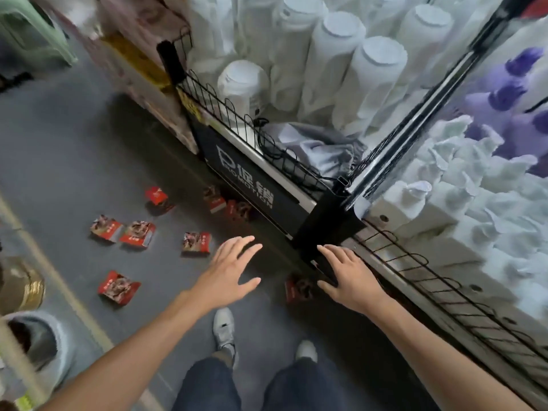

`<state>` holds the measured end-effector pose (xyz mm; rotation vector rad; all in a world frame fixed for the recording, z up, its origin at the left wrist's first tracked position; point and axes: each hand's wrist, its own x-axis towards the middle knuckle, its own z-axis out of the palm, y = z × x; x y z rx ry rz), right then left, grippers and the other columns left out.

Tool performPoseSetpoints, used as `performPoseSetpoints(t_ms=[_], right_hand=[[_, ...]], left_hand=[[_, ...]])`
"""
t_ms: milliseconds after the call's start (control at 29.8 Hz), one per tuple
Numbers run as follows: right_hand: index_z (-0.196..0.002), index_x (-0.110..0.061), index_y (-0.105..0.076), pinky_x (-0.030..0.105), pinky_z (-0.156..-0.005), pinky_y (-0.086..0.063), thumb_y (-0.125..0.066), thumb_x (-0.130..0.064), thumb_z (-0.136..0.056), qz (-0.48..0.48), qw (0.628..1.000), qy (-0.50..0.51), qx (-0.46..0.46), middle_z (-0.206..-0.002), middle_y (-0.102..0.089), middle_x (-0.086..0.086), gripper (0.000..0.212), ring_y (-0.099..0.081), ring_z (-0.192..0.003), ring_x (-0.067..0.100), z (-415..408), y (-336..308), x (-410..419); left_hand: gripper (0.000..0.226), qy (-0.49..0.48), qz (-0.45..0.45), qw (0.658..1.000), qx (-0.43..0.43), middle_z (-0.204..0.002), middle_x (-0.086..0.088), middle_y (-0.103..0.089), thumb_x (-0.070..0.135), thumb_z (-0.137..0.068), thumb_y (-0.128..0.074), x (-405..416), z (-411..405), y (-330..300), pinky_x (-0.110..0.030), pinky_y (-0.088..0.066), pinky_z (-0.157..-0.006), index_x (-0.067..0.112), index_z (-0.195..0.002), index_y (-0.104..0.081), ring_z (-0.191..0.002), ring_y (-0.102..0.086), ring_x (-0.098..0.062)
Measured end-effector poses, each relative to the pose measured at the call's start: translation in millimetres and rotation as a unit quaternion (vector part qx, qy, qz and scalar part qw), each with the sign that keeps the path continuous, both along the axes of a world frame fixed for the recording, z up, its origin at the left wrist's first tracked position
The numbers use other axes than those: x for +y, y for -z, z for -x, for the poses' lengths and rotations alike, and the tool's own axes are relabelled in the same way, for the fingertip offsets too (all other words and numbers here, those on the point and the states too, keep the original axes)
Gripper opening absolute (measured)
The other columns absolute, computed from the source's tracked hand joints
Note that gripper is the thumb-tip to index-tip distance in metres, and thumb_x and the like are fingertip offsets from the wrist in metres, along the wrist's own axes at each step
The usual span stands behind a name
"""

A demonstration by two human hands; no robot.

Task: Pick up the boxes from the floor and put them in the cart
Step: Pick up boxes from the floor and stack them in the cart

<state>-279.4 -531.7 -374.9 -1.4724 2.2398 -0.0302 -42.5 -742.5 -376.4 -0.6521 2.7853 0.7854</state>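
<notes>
Hands (229, 272) flat above glossy red boxes (119, 286).

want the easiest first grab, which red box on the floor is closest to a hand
The box between the two hands, just left of the right hand near the shelf corner. The other boxes lie farther out on the floor.

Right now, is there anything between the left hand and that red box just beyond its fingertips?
In the head view, nothing: only bare grey floor separates the left hand from the nearest red box.
</notes>
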Motion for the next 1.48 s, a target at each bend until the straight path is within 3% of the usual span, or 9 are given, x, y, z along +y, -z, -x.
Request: performPoseSetpoints(t_ms=[302, 470, 604, 772, 907, 1041, 1108, 1343, 1477], right_hand=[[-0.162, -0.031, -0.004, 0.035, -0.123, -0.018, -0.061, -0.053, -0.092, -0.122, 0.990, 0.026, -0.064, -0.167, -0.015, -0.004, 0.092, -0.015, -0.153, 0.022, -15.5, 173.2, -14.2], [-0.162, -0.034, -0.001, 0.042, -0.121, -0.025, -0.062, -0.050, -0.092, -0.160, 0.980, 0.047, -0.113, -0.167, -0.005, -0.010, 0.094, -0.009, -0.154, 0.023, -1.9, 304.1, -23.4], [-0.158, -0.023, -0.028, 0.050, -0.108, -0.047, -0.085, -0.048, -0.066, -0.149, 0.985, 0.018, -0.090, -0.157, -0.042, 0.005, 0.111, -0.047, -0.140, 0.034, 2.9, 430.7, -16.4], [-0.142, -0.009, -0.050, 0.043, -0.089, -0.059, -0.100, -0.050, -0.022, -0.198, 0.977, 0.004, -0.073, -0.136, -0.062, 0.013, 0.136, -0.066, -0.116, 0.036, 7.0, 567.4, -8.5], [-0.148, -0.014, -0.038, 0.048, -0.091, -0.056, -0.099, -0.053, -0.017, -0.229, 0.972, -0.002, -0.060, -0.141, -0.056, 0.012, 0.150, -0.060, -0.124, 0.037, 0.9, 647.0, -1.3], [-0.162, -0.026, -0.010, 0.062, -0.105, -0.042, -0.099, -0.049, -0.038, -0.220, 0.975, -0.005, -0.042, -0.162, -0.030, 0.008, 0.155, -0.029, -0.148, 0.038, 1.6, 700.6, 10.3], [-0.162, -0.028, -0.004, 0.064, -0.109, -0.035, -0.099, -0.046, -0.043, -0.218, 0.976, -0.005, -0.025, -0.164, -0.026, 0.008, 0.153, -0.024, -0.151, 0.039, 4.1, 716.6, 12.0], [-0.153, -0.021, -0.031, 0.064, -0.106, -0.036, -0.100, -0.050, -0.023, -0.221, 0.975, 0.004, -0.019, -0.144, -0.049, 0.014, 0.150, -0.046, -0.133, 0.043, 6.0, 737.5, 10.2], [-0.148, -0.019, -0.036, 0.057, -0.103, -0.040, -0.092, -0.057, -0.033, -0.188, 0.982, -0.005, -0.026, -0.140, -0.050, 0.012, 0.133, -0.049, -0.126, 0.038, -1.7, 703.4, -11.1]], left_hand=[[0.079, 0.048, -0.047, 0.997, -0.027, -0.161, -0.002, -0.026, 0.064, -0.088, -0.034, -48.9, 17.3, 176.3, -0.045, -0.018, -0.124, 0.022, -0.155, -0.033, -0.149, -0.019, -0.025], [0.079, 0.010, -0.066, 0.998, -0.007, -0.161, 0.000, -0.026, 0.065, -0.088, -0.033, -47.6, 20.2, 294.9, -0.033, -0.012, -0.119, 0.023, -0.155, -0.032, -0.148, -0.016, -0.020], [0.071, -0.033, -0.091, 0.995, 0.020, -0.157, 0.001, -0.035, 0.059, -0.090, -0.046, -42.9, 19.6, 387.7, -0.034, -0.025, -0.119, 0.024, -0.151, -0.039, -0.144, -0.029, -0.019], [0.069, -0.061, -0.095, 0.993, 0.033, -0.153, 0.000, -0.039, 0.054, -0.089, -0.051, -45.5, 11.7, 493.0, -0.027, -0.020, -0.118, 0.023, -0.149, -0.042, -0.143, -0.034, -0.019], [0.068, -0.073, -0.094, 0.992, 0.034, -0.155, 0.005, -0.036, 0.057, -0.091, -0.049, -45.9, 2.7, 558.3, -0.037, -0.030, -0.118, 0.025, -0.150, -0.040, -0.146, -0.029, -0.016], [0.069, -0.083, -0.111, 0.990, 0.018, -0.155, 0.007, -0.035, 0.060, -0.091, -0.045, -42.7, -9.6, 602.7, -0.042, -0.033, -0.118, 0.027, -0.151, -0.038, -0.147, -0.027, -0.015], [0.069, -0.083, -0.116, 0.990, 0.017, -0.156, 0.009, -0.033, 0.059, -0.090, -0.046, -40.0, -18.4, 617.1, -0.041, -0.032, -0.118, 0.029, -0.152, -0.037, -0.148, -0.025, -0.013], [0.066, -0.093, -0.129, 0.987, 0.009, -0.157, 0.012, -0.030, 0.052, -0.090, -0.049, -43.1, -49.5, 637.9, -0.035, -0.031, -0.118, 0.034, -0.151, -0.033, -0.148, -0.025, -0.010], [0.067, -0.121, -0.140, 0.983, -0.004, -0.158, 0.015, -0.027, 0.055, -0.090, -0.046, -50.9, -65.8, 620.3, -0.033, -0.030, -0.118, 0.033, -0.152, -0.034, -0.149, -0.020, -0.006]])
